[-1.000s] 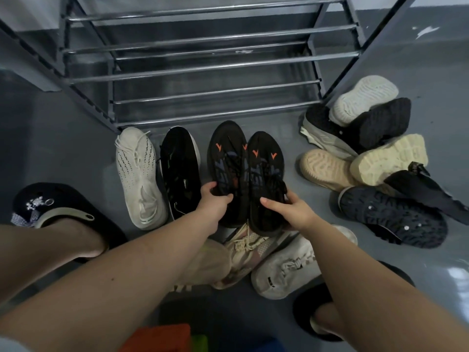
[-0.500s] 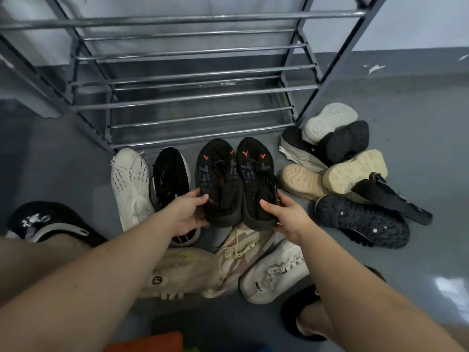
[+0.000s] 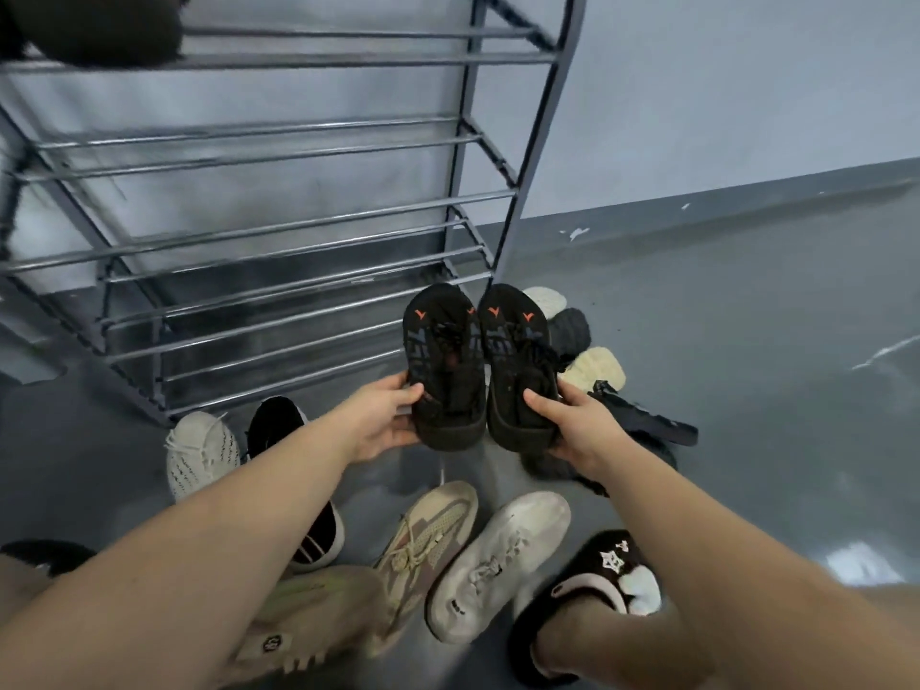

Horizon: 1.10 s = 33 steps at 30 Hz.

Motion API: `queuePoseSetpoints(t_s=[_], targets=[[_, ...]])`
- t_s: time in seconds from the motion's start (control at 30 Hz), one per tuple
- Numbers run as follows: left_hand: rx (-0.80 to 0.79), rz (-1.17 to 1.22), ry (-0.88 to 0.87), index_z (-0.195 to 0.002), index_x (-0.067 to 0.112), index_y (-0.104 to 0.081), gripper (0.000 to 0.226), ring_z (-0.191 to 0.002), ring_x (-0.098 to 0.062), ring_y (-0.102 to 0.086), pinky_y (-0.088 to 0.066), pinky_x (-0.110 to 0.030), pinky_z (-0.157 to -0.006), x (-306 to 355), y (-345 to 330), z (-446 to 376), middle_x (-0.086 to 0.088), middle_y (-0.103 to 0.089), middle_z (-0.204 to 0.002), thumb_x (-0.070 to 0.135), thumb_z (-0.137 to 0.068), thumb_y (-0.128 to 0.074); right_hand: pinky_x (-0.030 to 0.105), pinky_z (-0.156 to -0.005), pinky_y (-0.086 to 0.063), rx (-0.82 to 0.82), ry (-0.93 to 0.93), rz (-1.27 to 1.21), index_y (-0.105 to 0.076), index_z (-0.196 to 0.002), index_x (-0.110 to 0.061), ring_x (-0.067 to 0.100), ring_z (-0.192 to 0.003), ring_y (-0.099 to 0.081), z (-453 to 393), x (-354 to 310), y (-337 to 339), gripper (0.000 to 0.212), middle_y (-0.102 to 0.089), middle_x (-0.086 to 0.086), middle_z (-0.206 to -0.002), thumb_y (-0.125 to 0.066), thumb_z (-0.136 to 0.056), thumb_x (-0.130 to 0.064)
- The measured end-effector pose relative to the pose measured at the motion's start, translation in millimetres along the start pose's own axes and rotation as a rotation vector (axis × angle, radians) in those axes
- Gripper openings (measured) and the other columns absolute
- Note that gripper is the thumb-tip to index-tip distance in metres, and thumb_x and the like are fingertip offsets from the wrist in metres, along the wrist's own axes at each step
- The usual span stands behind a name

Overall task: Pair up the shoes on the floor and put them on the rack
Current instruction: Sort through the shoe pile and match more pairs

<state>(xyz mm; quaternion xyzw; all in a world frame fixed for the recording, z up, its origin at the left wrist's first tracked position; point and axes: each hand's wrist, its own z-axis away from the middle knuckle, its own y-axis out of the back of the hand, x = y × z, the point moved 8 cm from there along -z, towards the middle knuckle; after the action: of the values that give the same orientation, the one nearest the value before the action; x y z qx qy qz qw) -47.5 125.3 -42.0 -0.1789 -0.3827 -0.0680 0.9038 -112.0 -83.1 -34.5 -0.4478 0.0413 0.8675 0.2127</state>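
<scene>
Black shoes [image 3: 478, 361] — a hand [image 3: 383, 420] each

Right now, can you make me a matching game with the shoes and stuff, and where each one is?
Things:
1. black shoes with orange marks
2. white knit shoe
3. black slipper with a star
4. metal rack

Places:
A. worn on a foot
B. standing against the wall
C. lying on the floor near the rack's foot
D. held up, one in each of the hands

Pairs: 1-D, 2-C, 3-A, 4-B
</scene>
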Motion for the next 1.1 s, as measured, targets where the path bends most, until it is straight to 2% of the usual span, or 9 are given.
queuePoseSetpoints(t_s=[0.17,0.23,0.3,0.5,0.6,0.77,0.83,1.0,1.1], targets=[[-0.089,-0.089,-0.085,-0.101,0.019,-0.059,0.021,-0.080,-0.017,-0.057,-0.050,-0.034,-0.073,58.3,-46.7,24.3,-0.003,-0.061,-0.089,0.010,-0.099,-0.041,0.047,-0.091,-0.053,0.069,0.101,-0.017,-0.054,-0.132,-0.020,0.024,-0.105,-0.065,37.2,-56.9,20.9,0.050,-0.067,0.006,-0.120,-0.070,-0.084,-0.017],[-0.131,-0.104,-0.119,-0.095,0.020,-0.059,0.021,-0.080,-0.015,-0.058,-0.054,-0.032,-0.067,80.7,-66.0,36.6,-0.003,-0.062,-0.089,0.010,-0.099,-0.041,0.041,-0.085,-0.055,0.083,0.140,-0.033,-0.056,-0.129,-0.019,0.023,-0.101,-0.066,53.5,-82.3,27.4,0.047,-0.069,0.005,-0.115,-0.070,-0.084,-0.017],[-0.160,-0.105,-0.169,-0.094,0.020,-0.060,0.022,-0.078,-0.015,-0.060,-0.056,-0.029,-0.059,103.6,-83.8,50.7,-0.002,-0.063,-0.088,0.009,-0.099,-0.041,0.031,-0.072,-0.054,0.087,0.189,-0.027,-0.059,-0.125,-0.018,0.018,-0.095,-0.067,71.3,-110.4,31.9,0.041,-0.070,0.003,-0.109,-0.069,-0.085,-0.018],[-0.186,-0.114,-0.306,-0.095,0.016,-0.060,0.019,-0.082,-0.018,-0.061,-0.054,-0.036,-0.071,170.9,-118.5,85.2,-0.005,-0.064,-0.091,0.011,-0.098,-0.042,0.027,-0.068,-0.050,0.072,0.334,-0.027,-0.064,-0.105,-0.023,0.015,-0.087,-0.066,118.9,-194.6,32.8,0.019,-0.071,-0.002,-0.095,-0.067,-0.087,-0.019],[-0.181,-0.115,-0.372,-0.095,0.015,-0.060,0.018,-0.083,-0.020,-0.061,-0.053,-0.039,-0.079,203.1,-127.1,100.0,-0.006,-0.064,-0.091,0.012,-0.098,-0.043,0.026,-0.068,-0.049,0.055,0.390,-0.004,-0.064,-0.108,-0.023,0.013,-0.086,-0.065,135.0,-229.3,27.1,0.021,-0.071,-0.002,-0.097,-0.067,-0.087,-0.022],[-0.153,-0.105,-0.446,-0.100,0.014,-0.061,0.017,-0.084,-0.019,-0.062,-0.060,-0.032,-0.065,245.8,-123.0,122.2,-0.005,-0.065,-0.096,0.013,-0.098,-0.044,0.028,-0.080,-0.051,-0.004,0.458,0.021,-0.065,-0.115,-0.018,0.015,-0.092,-0.066,146.6,-274.3,4.7,0.028,-0.071,0.001,-0.106,-0.067,-0.087,-0.022],[-0.138,-0.090,-0.465,-0.101,0.013,-0.061,0.019,-0.084,-0.019,-0.063,-0.061,-0.030,-0.061,258.6,-114.2,130.0,-0.006,-0.065,-0.096,0.013,-0.099,-0.043,0.028,-0.080,-0.051,-0.040,0.473,0.029,-0.066,-0.114,-0.017,0.016,-0.091,-0.066,144.3,-288.0,-11.0,0.028,-0.071,0.002,-0.105,-0.067,-0.086,-0.021],[-0.034,-0.063,-0.503,-0.102,0.012,-0.061,0.020,-0.085,-0.021,-0.061,-0.058,-0.036,-0.070,283.1,-76.8,134.4,-0.005,-0.064,-0.096,0.009,-0.099,-0.041,0.036,-0.091,-0.054,-0.092,0.491,0.078,-0.066,-0.116,-0.008,0.021,-0.098,-0.068,116.6,-312.2,-57.2,0.035,-0.072,0.008,-0.108,-0.071,-0.083,-0.019],[0.035,-0.050,-0.489,-0.103,0.009,-0.061,0.021,-0.086,-0.022,-0.061,-0.057,-0.037,-0.067,296.1,-51.9,127.4,-0.005,-0.064,-0.098,0.008,-0.099,-0.040,0.029,-0.074,-0.057,-0.099,0.486,0.102,-0.067,-0.114,-0.006,0.019,-0.087,-0.068,92.6,-320.3,-84.8,0.036,-0.072,0.008,-0.104,-0.072,-0.082,-0.021]])
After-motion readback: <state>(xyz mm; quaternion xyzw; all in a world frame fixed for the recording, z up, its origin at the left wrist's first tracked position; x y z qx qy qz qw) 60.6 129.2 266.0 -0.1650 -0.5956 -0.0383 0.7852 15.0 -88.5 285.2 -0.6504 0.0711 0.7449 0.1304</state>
